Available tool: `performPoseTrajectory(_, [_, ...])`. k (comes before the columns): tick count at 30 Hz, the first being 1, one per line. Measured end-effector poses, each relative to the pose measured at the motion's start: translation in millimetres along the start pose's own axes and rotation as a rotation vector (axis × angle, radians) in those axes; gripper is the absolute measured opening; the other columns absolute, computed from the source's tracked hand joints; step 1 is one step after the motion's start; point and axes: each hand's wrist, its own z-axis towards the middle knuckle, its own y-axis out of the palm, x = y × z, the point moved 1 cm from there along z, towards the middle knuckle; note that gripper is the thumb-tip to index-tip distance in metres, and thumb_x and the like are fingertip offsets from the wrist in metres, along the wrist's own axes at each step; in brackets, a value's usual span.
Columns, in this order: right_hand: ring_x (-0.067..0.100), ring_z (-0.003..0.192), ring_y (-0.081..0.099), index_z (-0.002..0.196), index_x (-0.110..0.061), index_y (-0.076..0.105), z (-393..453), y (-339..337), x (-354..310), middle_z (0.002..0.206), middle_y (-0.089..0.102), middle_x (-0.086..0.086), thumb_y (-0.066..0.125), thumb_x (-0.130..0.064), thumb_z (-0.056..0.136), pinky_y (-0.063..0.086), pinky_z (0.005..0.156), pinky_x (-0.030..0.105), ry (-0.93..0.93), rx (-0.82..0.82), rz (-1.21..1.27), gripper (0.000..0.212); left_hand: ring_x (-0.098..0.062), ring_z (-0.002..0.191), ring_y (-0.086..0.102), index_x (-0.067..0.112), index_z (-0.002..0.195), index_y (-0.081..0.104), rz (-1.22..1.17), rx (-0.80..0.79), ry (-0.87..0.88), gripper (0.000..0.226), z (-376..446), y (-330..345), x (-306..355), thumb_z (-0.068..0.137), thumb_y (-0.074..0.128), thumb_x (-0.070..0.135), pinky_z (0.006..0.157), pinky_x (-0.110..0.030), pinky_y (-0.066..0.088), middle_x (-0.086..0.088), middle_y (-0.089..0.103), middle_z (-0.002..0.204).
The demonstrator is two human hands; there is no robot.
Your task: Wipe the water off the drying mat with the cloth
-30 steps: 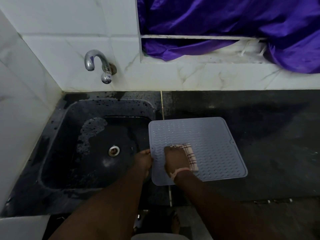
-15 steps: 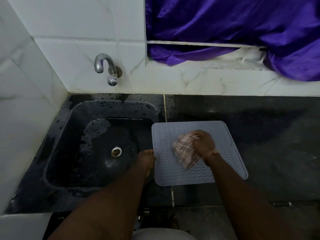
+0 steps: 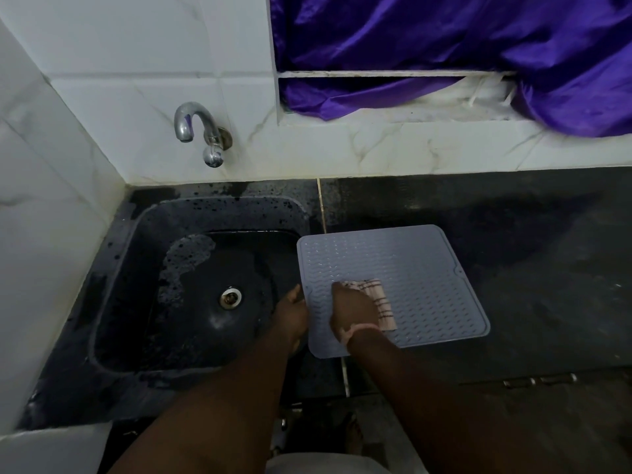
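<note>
A grey ribbed drying mat [image 3: 410, 268] lies on the dark counter just right of the sink. A folded checked cloth [image 3: 378, 299] sits on the mat's near left part. My right hand [image 3: 350, 311] lies on top of the cloth and presses it onto the mat, covering most of it. My left hand [image 3: 290, 316] holds the mat's left edge, where it overhangs the sink rim; its fingers are hidden from view.
A black sink [image 3: 191, 285] with a drain [image 3: 231, 297] and some foam is at the left. A chrome tap [image 3: 201, 131] juts from the white tiled wall. Purple fabric [image 3: 444, 46] hangs over the window ledge behind. Dark counter [image 3: 530, 251] extends right.
My right hand has dragged the cloth from the mat's middle back toward me and to the left. My left hand has stayed at the mat's left edge.
</note>
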Motion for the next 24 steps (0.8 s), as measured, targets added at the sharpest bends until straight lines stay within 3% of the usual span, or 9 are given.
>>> performPoseTrajectory(3, [0.02, 0.095, 0.065, 0.104, -0.02, 0.061, -10, 14, -30, 0.103, 0.067, 0.002, 0.062, -0.016, 0.089, 0.054, 0.086, 0.033, -0.044, -0.036, 0.228, 0.016, -0.033, 0.108, 0.068, 0.016, 0.146, 0.047, -0.031, 0.049, -0.05, 0.048, -7, 1, 2, 0.1, 0.051, 0.002, 0.097, -0.048, 0.055, -0.017, 0.065, 0.131])
performPoseTrajectory(7, [0.012, 0.09, 0.07, 0.09, -0.025, 0.07, -13, -2, -23, 0.094, 0.075, -0.004, 0.072, -0.012, 0.086, 0.058, 0.085, 0.032, 0.199, -0.202, 1.153, 0.013, -0.038, 0.099, 0.071, -0.001, 0.125, 0.061, -0.149, 0.056, -0.145, 0.029, -11, -5, 0, 0.102, 0.047, 0.009, 0.081, -0.042, 0.06, -0.029, 0.069, 0.117])
performPoseTrajectory(9, [0.019, 0.094, 0.072, 0.099, -0.017, 0.071, -17, -11, -10, 0.098, 0.077, 0.003, 0.066, -0.002, 0.089, 0.059, 0.085, 0.036, 0.296, -0.228, 1.448, 0.019, -0.039, 0.099, 0.072, 0.002, 0.117, 0.068, -0.167, 0.068, -0.189, 0.034, -16, -6, 0, 0.102, 0.047, 0.025, 0.078, -0.044, 0.061, -0.026, 0.073, 0.108])
performPoseTrajectory(12, [0.034, 0.108, 0.068, 0.118, -0.006, 0.066, -30, -11, 7, 0.118, 0.071, 0.018, 0.055, 0.005, 0.093, 0.053, 0.098, 0.051, 0.397, -0.173, 1.75, 0.029, -0.037, 0.104, 0.068, 0.003, 0.125, 0.062, -0.166, 0.193, -0.092, 0.033, -13, -9, 1, 0.098, 0.043, 0.007, 0.091, -0.047, 0.056, -0.02, 0.071, 0.106])
performPoseTrajectory(14, [0.037, 0.111, 0.066, 0.124, -0.003, 0.063, -39, -15, 14, 0.125, 0.066, 0.022, 0.052, 0.001, 0.095, 0.052, 0.099, 0.052, 0.436, -0.125, 1.942, 0.032, -0.027, 0.09, 0.068, 0.009, 0.114, 0.068, -0.142, 0.24, -0.007, 0.028, -19, -9, 6, 0.094, 0.048, 0.005, 0.08, -0.04, 0.055, -0.014, 0.072, 0.096])
performPoseTrajectory(16, [0.035, 0.105, 0.067, 0.125, -0.002, 0.062, -48, -25, 18, 0.125, 0.066, 0.024, 0.051, -0.002, 0.093, 0.057, 0.089, 0.046, 0.412, -0.099, 2.133, 0.034, -0.022, 0.07, 0.059, 0.017, 0.082, 0.069, -0.14, 0.061, 0.025, 0.018, -38, -1, 16, 0.09, 0.059, 0.029, 0.064, -0.034, 0.049, -0.012, 0.064, 0.079])
performPoseTrajectory(17, [0.034, 0.103, 0.068, 0.127, -0.001, 0.062, -52, -31, 17, 0.125, 0.066, 0.025, 0.051, -0.002, 0.092, 0.058, 0.086, 0.044, 0.39, -0.078, 2.203, 0.036, -0.023, 0.069, 0.057, 0.018, 0.078, 0.068, -0.166, -0.078, 0.008, 0.03, -46, 4, 18, 0.09, 0.06, 0.044, 0.066, -0.035, 0.049, -0.01, 0.062, 0.077])
performPoseTrajectory(20, [0.034, 0.1, 0.069, 0.12, 0.0, 0.064, -63, -38, 13, 0.12, 0.067, 0.026, 0.05, -0.003, 0.094, 0.059, 0.081, 0.042, 0.412, -0.012, 2.116, 0.029, -0.037, 0.116, 0.064, 0.01, 0.123, 0.069, -0.299, -0.44, -0.146, 0.063, -67, 23, 15, 0.096, 0.047, 0.064, 0.106, -0.054, 0.045, -0.019, 0.069, 0.122])
performPoseTrajectory(24, [0.02, 0.1, 0.069, 0.109, -0.016, 0.073, -73, -19, 25, 0.106, 0.073, 0.005, 0.063, -0.023, 0.095, 0.057, 0.091, 0.043, 0.394, 0.215, 0.974, 0.019, -0.036, 0.119, 0.063, 0.006, 0.135, 0.06, -0.302, -0.394, -0.307, 0.053, -87, 41, -2, 0.101, 0.048, 0.045, 0.098, -0.047, 0.052, -0.02, 0.068, 0.126])
